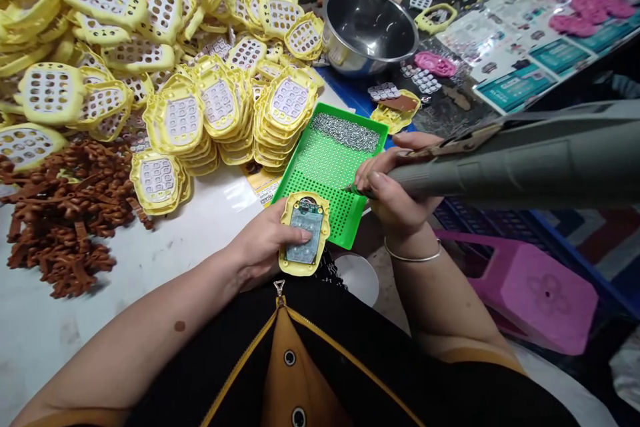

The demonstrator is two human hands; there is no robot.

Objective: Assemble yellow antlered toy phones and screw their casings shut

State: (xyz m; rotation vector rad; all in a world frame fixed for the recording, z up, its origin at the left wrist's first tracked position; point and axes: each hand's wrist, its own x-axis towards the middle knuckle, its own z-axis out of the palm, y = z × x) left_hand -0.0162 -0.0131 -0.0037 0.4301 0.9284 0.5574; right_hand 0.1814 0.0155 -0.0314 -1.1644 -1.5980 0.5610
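On the white surface [195, 233], a bare strip is left between the brown heap [75, 220] and the left forearm [170, 313]. Beside the left edge of the green tray [311, 177], passage is blocked by stacked yellow shells [285, 107]; beyond its far edge, by a metal bowl [350, 57]. Its right edge is overhung by a grey tool [500, 170] (the tray's middle is left open)

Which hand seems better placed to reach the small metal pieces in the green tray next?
Probably the right hand: it grips the grey tool, whose tip points over the green tray, while the left hand holds the yellow casing.
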